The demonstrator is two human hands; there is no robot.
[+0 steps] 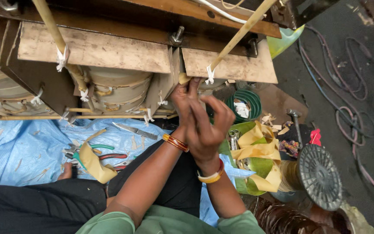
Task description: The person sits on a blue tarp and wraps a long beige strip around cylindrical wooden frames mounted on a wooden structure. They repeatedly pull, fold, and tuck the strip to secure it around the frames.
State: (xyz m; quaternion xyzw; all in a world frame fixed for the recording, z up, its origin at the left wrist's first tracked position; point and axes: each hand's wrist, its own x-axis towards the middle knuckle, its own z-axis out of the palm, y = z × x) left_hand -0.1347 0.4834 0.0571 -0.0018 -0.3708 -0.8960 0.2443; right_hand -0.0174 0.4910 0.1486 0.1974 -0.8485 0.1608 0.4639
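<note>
My left hand [182, 99], an orange bangle at its wrist, reaches up to the lower end of a tan stick [239, 35] that slants down from the upper right. Its fingers close around that end at the gap between two wooden boards [230, 65]. A white cloth tie [210, 74] is knotted on the stick just above. My right hand [206, 128] is right behind the left one. Its fingers are bent and its forefinger stretches up against the left hand. What it pinches is hidden.
Round wound coils [117, 89] sit under the boards, with a bolt [177, 35] above. On the blue tarp [22, 147] lie a knife [135, 130], pliers [98, 151] and yellow tape [96, 167]. At the right are a green basin [249, 184], a grey disc [320, 175], a hammer [295, 121] and floor cables [347, 99].
</note>
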